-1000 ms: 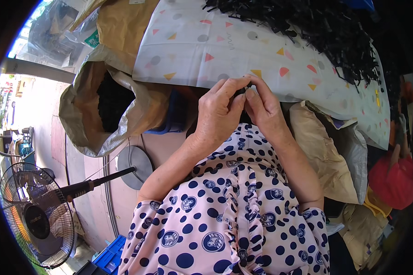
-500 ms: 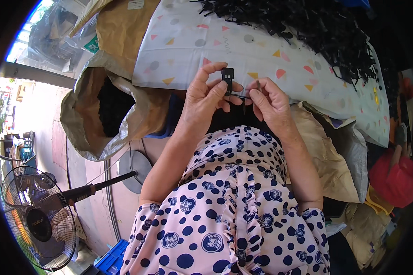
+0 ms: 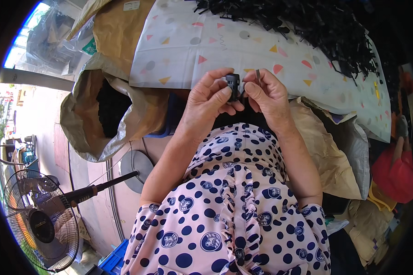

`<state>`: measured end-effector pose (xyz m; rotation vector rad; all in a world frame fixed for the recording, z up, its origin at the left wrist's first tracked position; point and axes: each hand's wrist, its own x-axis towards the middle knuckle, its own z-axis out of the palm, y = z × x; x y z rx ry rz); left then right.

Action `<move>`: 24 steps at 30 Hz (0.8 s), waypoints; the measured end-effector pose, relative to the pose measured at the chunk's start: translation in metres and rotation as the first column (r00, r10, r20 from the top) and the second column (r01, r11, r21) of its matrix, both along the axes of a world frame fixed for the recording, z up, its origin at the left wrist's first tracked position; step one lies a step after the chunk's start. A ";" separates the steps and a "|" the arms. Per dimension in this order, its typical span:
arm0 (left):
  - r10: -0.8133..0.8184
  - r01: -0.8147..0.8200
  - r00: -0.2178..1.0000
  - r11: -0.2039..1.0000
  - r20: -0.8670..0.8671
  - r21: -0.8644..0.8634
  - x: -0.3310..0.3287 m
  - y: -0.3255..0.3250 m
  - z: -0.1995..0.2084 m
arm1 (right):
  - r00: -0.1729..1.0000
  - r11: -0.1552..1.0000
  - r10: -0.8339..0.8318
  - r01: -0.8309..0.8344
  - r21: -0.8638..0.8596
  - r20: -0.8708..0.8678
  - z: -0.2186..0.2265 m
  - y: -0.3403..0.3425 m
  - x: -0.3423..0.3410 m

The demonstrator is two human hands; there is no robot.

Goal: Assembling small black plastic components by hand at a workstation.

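My left hand (image 3: 209, 96) pinches a small black plastic part (image 3: 233, 85) between thumb and fingers, just beyond my lap. Close on its right, my right hand (image 3: 270, 95) is closed on a thin dark blade-like strip (image 3: 258, 74), whose end sticks up past the fingers. The right thumb lies right beside the black part; whether the strip touches it I cannot make out. A large heap of black plastic pieces (image 3: 326, 32) covers the far right of the table (image 3: 179, 59), which has a patterned white cloth.
On the left stands an open woven sack (image 3: 73, 123) with black pieces inside. A standing fan (image 3: 41, 224) is at the lower left. Brown paper sacks (image 3: 323, 151) lean at the table's right front. Another person's red sleeve (image 3: 394, 174) shows at the far right.
The black part has turned in my left fingers and dropped slightly nearer me. My right hand has come closer to it, and its strip now points more upright.
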<state>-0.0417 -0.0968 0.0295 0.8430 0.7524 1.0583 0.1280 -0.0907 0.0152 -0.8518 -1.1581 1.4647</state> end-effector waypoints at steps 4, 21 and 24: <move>-0.048 0.054 0.994 0.997 -0.096 0.054 0.004 0.000 0.000 | 0.994 0.981 0.068 -0.081 -0.178 -0.082 -0.005 0.004 0.006; -0.158 0.266 0.845 0.953 -0.511 0.146 0.034 0.048 -0.014 | 0.966 0.995 -0.001 0.027 -0.096 0.260 -0.017 0.020 0.026; -0.205 0.286 0.852 0.953 -0.481 0.100 0.037 0.063 -0.019 | 0.941 0.995 0.002 0.032 -0.096 0.338 -0.015 0.030 0.027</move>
